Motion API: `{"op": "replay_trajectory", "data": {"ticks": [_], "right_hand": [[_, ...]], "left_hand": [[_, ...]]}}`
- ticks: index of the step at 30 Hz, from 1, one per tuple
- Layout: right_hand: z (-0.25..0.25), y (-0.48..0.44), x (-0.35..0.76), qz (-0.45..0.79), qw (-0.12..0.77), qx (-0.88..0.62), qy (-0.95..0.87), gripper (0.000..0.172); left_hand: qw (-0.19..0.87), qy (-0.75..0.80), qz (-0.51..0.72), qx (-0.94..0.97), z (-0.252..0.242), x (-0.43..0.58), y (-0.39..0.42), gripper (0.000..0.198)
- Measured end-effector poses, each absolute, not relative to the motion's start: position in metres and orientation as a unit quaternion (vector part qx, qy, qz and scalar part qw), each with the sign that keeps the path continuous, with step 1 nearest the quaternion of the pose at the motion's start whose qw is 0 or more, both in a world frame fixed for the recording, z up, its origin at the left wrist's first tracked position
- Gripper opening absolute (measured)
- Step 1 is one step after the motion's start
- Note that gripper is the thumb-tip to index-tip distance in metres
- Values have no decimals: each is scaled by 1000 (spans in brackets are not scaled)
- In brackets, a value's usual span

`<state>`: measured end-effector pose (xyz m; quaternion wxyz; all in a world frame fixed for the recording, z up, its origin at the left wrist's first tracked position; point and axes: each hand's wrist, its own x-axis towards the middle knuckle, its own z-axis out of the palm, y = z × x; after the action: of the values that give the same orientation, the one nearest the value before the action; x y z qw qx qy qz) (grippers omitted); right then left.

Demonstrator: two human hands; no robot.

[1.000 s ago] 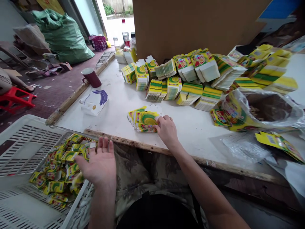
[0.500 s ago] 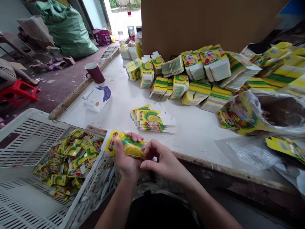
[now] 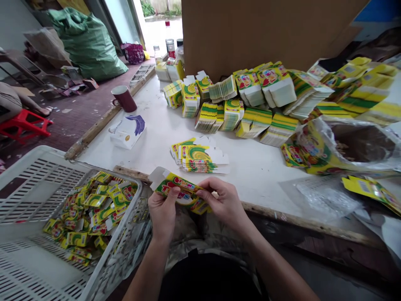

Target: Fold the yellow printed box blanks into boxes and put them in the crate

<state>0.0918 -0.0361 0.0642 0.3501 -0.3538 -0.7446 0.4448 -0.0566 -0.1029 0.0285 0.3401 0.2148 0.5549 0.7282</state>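
Note:
Both hands hold one small yellow-and-green carton (image 3: 178,189) just above the table's near edge, over my lap. My left hand (image 3: 163,213) grips its lower left side with the thumb on top. My right hand (image 3: 224,200) pinches its right end. A white flap sticks out at the carton's left end. A short stack of flat cartons (image 3: 197,159) lies on the white table (image 3: 150,146) just beyond my hands. A white slatted crate (image 3: 28,184) at my left holds several folded cartons (image 3: 90,213).
Rows of stacked flat cartons (image 3: 250,104) line the table's far side before a large brown cardboard box (image 3: 266,29). A maroon mug (image 3: 123,98) and a white packet (image 3: 127,131) sit at left. A plastic bag (image 3: 354,146) lies at right. A red stool (image 3: 23,125) stands on the floor.
My right hand took a flat carton from the stack and brought it to my left hand, which came over from the crate. Both hands now hold it turned and partly opened.

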Motion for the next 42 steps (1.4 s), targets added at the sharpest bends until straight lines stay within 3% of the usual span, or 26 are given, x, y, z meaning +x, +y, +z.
{"op": "replay_trajectory", "data": {"ticks": [5,7,8,10,12,14,18,22,26,32,35,38,42], "right_hand": [[70,-23,111,235,355,-289,-857,24],[71,-24,115,185,323,-215,-903,29],[70,-26,114,178,316,-187,-913,30],[68,-32,111,197,344,-197,-897,30],[62,-38,104,270,412,-282,-824,52],[56,-42,97,426,444,-344,-709,66],[51,-43,87,780,321,-277,-460,49],[53,-38,87,862,225,-226,-394,58],[51,-40,95,798,265,-224,-493,70],[51,-55,101,562,320,-250,-721,61],[50,-58,99,493,360,-244,-754,60],[45,-55,98,459,407,-276,-740,53],[38,-48,103,424,387,-293,-764,50]], "left_hand": [[313,558,693,332,63,-85,-108,74],[296,604,586,452,74,-92,-110,92],[304,623,511,509,77,-92,-111,93],[332,647,376,574,77,-87,-110,78],[330,665,322,588,70,-77,-109,61],[271,685,337,587,61,-66,-108,61],[189,648,384,631,46,-54,-110,69],[162,590,392,687,42,-54,-110,69],[197,592,398,673,45,-57,-110,69],[229,592,393,665,49,-56,-108,56],[251,610,389,643,43,-50,-110,62],[208,657,414,595,35,-45,-114,76],[155,701,381,582,34,-51,-118,62]]}}
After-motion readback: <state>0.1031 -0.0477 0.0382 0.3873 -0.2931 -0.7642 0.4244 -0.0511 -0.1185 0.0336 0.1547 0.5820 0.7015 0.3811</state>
